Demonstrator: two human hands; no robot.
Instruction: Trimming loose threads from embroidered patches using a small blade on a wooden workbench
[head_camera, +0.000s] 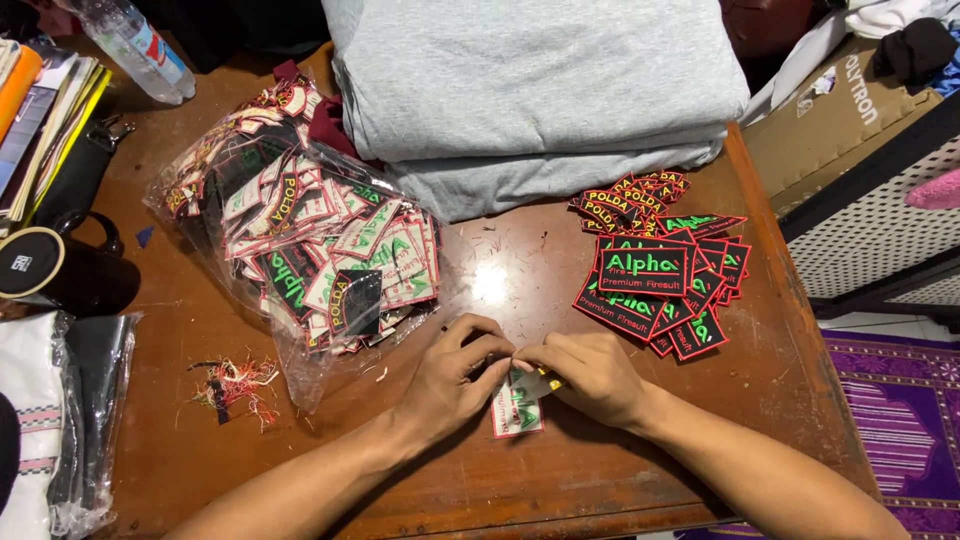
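Note:
My left hand and my right hand meet at the front middle of a brown wooden table. Both pinch one embroidered patch, seen from its pale back with a red edge and green stitching. A small yellow object shows between my right fingers; I cannot tell what it is. To the right lies a pile of finished black patches with red borders and green lettering. On the left is a clear plastic bag stuffed with several more patches.
Folded grey cloth covers the back of the table. A tuft of cut threads lies front left. A black mug, books, a plastic bottle and a bagged garment stand at the left. A cardboard box sits off the right edge.

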